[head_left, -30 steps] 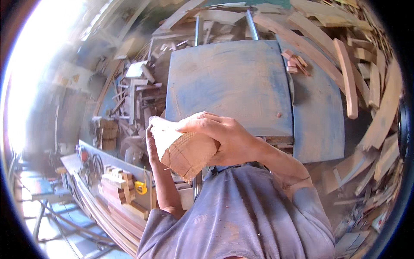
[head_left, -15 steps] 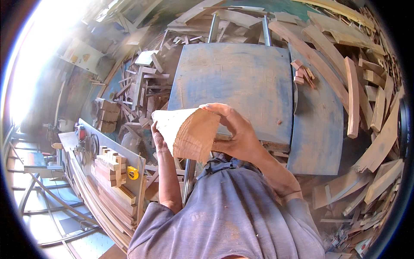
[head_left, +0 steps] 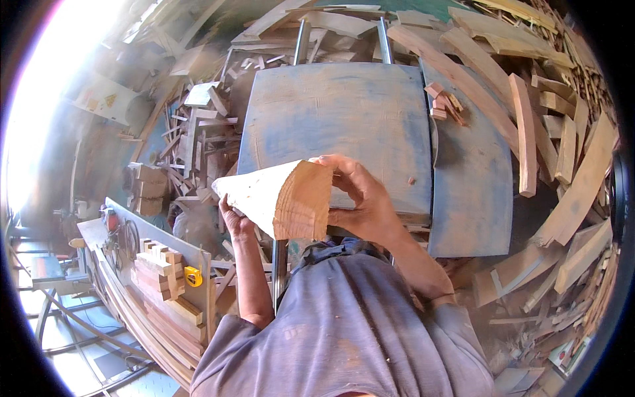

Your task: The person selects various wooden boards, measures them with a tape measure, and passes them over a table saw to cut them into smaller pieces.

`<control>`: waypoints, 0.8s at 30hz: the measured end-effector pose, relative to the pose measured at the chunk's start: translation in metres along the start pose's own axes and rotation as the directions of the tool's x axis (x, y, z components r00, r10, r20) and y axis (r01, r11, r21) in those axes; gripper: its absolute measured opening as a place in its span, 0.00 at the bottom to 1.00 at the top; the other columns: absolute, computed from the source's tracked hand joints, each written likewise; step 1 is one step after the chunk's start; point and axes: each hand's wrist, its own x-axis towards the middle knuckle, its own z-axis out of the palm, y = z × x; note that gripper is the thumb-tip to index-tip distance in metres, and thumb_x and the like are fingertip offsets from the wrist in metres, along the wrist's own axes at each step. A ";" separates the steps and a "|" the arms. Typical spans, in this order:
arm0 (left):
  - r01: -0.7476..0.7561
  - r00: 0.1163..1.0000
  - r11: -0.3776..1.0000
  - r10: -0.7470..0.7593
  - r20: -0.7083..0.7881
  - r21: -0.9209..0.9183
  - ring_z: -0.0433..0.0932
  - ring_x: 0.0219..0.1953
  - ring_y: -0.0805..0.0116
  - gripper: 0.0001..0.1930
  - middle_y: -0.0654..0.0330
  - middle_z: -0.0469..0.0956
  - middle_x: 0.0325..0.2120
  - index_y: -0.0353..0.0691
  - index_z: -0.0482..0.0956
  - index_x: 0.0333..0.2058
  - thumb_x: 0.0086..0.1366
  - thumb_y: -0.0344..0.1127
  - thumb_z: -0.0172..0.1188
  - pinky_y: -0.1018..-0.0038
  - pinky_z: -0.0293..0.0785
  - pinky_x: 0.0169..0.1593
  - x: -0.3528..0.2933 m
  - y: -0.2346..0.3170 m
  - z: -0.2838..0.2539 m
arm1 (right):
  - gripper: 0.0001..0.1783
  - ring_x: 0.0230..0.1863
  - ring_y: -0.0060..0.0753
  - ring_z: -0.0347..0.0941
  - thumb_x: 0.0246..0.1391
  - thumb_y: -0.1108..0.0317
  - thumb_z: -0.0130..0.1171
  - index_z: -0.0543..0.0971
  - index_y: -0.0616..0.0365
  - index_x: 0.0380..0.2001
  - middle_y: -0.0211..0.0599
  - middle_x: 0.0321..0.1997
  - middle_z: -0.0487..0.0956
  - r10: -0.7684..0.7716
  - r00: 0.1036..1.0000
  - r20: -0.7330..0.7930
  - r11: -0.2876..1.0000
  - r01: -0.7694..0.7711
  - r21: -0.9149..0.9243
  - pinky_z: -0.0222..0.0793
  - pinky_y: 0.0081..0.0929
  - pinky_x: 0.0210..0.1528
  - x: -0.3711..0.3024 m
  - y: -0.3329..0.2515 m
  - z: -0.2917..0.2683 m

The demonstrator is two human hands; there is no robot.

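Both hands hold a thick, pale wooden block point(head_left: 271, 198) in front of my body, above the near edge of a blue saw-type table. Its rough end grain faces me and to the right, and it narrows toward the far left. My right hand point(head_left: 360, 198) grips the right end, thumb below and fingers over the upper edge. My left hand point(head_left: 237, 220) supports the left end from beneath, its fingers partly hidden by the wood. The worn blue table point(head_left: 337, 112), dusted with sawdust, lies just beyond the block.
Two metal rails point(head_left: 302, 43) run out past the table. Small reddish offcuts point(head_left: 444, 104) lie on the right-hand blue panel point(head_left: 473, 198). Long planks point(head_left: 522, 135) and scrap heap up on the right. At left, a board stack point(head_left: 159, 291) carries a yellow tape measure point(head_left: 193, 276).
The block has turned slightly, so its end grain shows more squarely. Both hands still hold it. The whole view has shifted, with the surroundings sliding left.
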 end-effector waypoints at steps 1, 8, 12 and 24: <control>-0.001 1.000 1.000 0.001 0.003 0.010 0.73 0.59 0.48 0.34 0.48 0.75 0.57 0.35 0.70 0.60 0.56 0.45 0.64 0.50 0.67 0.65 -0.003 -0.002 0.005 | 0.43 0.65 0.35 0.69 0.42 0.76 0.76 0.67 0.59 0.63 0.40 0.63 0.71 0.009 1.000 0.006 1.000 -0.009 -0.006 0.65 0.35 0.69 -0.001 0.000 -0.001; -0.113 0.978 0.993 0.115 -0.173 0.022 0.73 0.59 0.52 0.31 0.51 0.76 0.56 0.36 0.70 0.59 0.59 0.44 0.62 0.51 0.67 0.65 -0.012 -0.035 0.016 | 0.45 0.65 0.38 0.68 0.48 0.72 0.73 0.62 0.65 0.67 0.45 0.65 0.69 0.302 0.953 0.001 0.925 -0.294 0.240 0.67 0.38 0.67 -0.053 0.018 -0.049; -0.084 0.964 0.996 0.091 -0.251 0.039 0.73 0.59 0.55 0.30 0.52 0.75 0.56 0.37 0.68 0.59 0.61 0.42 0.61 0.55 0.68 0.64 -0.013 -0.061 0.022 | 0.64 0.63 0.42 0.71 0.39 0.36 0.75 0.58 0.71 0.68 0.52 0.63 0.71 0.564 0.813 -0.145 0.805 -0.503 0.314 0.70 0.39 0.63 -0.078 -0.001 -0.068; -0.041 0.927 0.956 0.146 -0.347 0.292 0.73 0.53 0.62 0.38 0.59 0.70 0.51 0.48 0.54 0.61 0.60 0.38 0.71 0.61 0.74 0.50 -0.018 -0.086 0.008 | 0.49 0.62 0.39 0.68 0.52 0.42 0.68 0.61 0.64 0.66 0.42 0.62 0.69 0.665 0.586 -0.463 0.739 -0.609 0.288 0.72 0.40 0.57 -0.108 0.026 -0.062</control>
